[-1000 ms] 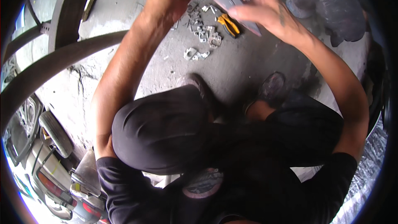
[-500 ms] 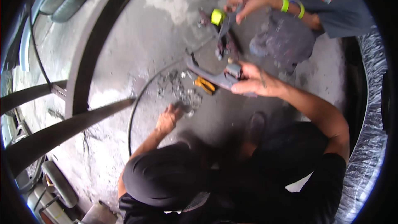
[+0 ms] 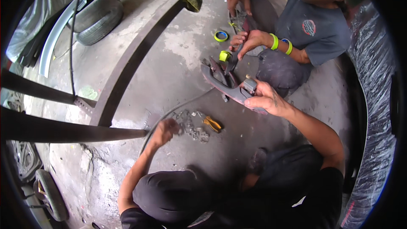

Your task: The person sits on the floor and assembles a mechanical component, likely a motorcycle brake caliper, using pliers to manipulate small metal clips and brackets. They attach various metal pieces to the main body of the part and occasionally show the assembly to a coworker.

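Note:
My right hand grips one end of a long, curved grey handle-like part, held above the floor. A small boxy grey block sits on the part beside my thumb and fingers. My left hand is blurred, its fingers curled in at the left side of a pile of small metal clips. What those fingers hold, if anything, is too smeared to make out. Orange-handled pliers lie on the floor right of the clips, touching nothing of mine.
Across from me, a co-worker's hand holds a dark strip-like piece near a yellow-green tape roll. Another tape roll lies farther off. A dark metal frame stands at left, a cable crosses the floor, and plastic-wrapped material runs along the right.
My view has shifted, showing more of the co-worker. My left hand has drawn back leftward from the clips, fingers curling in. The grey part stays in my right hand, now farther from the pliers.

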Demonstrator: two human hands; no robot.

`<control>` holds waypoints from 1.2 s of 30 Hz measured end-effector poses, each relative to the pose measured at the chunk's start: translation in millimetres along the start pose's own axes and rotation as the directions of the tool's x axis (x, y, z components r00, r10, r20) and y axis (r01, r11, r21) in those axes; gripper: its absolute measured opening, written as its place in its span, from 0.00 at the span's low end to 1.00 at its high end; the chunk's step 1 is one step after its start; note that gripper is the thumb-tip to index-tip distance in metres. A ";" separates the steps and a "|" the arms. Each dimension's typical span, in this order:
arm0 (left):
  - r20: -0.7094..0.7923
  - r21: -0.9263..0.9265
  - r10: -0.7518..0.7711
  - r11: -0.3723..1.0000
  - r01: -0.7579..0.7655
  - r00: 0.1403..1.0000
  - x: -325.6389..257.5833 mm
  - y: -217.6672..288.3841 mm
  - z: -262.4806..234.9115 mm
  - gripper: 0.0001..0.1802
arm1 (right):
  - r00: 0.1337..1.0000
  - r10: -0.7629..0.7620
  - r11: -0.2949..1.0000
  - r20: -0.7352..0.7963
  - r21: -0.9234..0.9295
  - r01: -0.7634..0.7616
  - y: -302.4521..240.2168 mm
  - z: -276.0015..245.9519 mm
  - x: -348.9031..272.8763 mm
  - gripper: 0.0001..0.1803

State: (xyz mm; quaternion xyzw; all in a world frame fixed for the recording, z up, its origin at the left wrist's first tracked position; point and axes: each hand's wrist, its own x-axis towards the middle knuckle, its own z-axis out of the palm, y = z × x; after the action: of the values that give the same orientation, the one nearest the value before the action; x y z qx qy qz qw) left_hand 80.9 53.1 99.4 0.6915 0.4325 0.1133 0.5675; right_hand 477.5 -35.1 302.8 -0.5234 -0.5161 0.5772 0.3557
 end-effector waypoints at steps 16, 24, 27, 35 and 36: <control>-0.439 -0.624 0.347 0.547 -0.559 0.829 1.4 295.4 -73.2 0.08 | 0.995 -0.040 0.997 0.093 -0.067 0.047 12.2 10.5 23.9 0.25; -0.530 -0.534 0.569 0.351 -0.769 0.628 -3.4 409.0 -66.0 0.13 | 0.970 -0.169 0.947 0.175 -0.244 0.209 11.8 16.0 33.3 0.22; -0.559 -0.521 0.626 0.245 -0.818 0.543 -13.8 436.2 -57.3 0.10 | 0.962 -0.193 0.908 0.193 -0.335 0.250 12.5 20.7 39.1 0.20; -0.591 -0.508 0.651 0.157 -0.847 0.475 -24.1 428.8 -55.4 0.08 | 0.930 -0.280 0.841 0.236 -0.407 0.357 39.5 11.8 40.7 0.20; -0.600 -0.503 0.649 0.150 -0.851 0.468 -25.8 427.7 -57.0 0.09 | 0.927 -0.278 0.838 0.250 -0.408 0.361 33.5 15.8 40.8 0.20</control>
State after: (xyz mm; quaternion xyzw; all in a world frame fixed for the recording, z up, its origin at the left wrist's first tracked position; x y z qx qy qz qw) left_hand 229.4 81.3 504.4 0.4839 -0.0012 0.6334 0.6038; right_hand 458.4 -7.0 259.3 -0.4424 -0.7451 0.4203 0.2692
